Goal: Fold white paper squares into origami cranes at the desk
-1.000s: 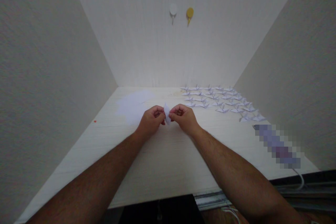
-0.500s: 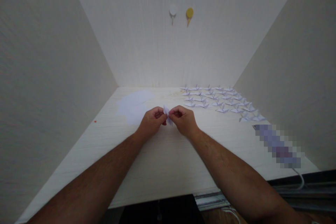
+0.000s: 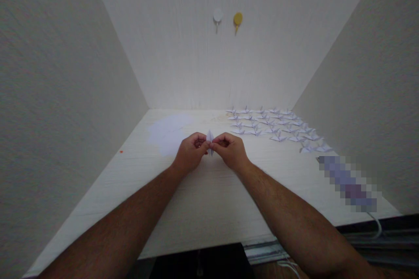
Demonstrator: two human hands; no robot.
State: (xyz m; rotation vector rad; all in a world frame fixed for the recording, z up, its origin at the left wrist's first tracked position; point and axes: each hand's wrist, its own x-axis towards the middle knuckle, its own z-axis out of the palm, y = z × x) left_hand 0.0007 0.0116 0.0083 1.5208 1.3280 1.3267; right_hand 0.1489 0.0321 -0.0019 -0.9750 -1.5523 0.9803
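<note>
A small folded piece of white paper (image 3: 210, 139) stands upright between my two hands, just above the pale wooden table (image 3: 203, 200). My left hand (image 3: 190, 153) pinches its left side with curled fingers. My right hand (image 3: 231, 151) pinches its right side the same way. The two hands almost touch at the fingertips. Most of the paper is hidden behind my fingers; only its pointed top shows.
Several folded paper cranes (image 3: 275, 125) lie in rows at the back right of the table. A stack of white paper sheets (image 3: 166, 130) lies at the back left. A blurred oblong object (image 3: 348, 182) with a cable sits by the right wall. Two round hooks (image 3: 227, 18) hang on the back wall.
The folded paper has been turned and squeezed narrower between my fingertips, and my hands have closed in a little toward each other. The view has tilted slightly.
</note>
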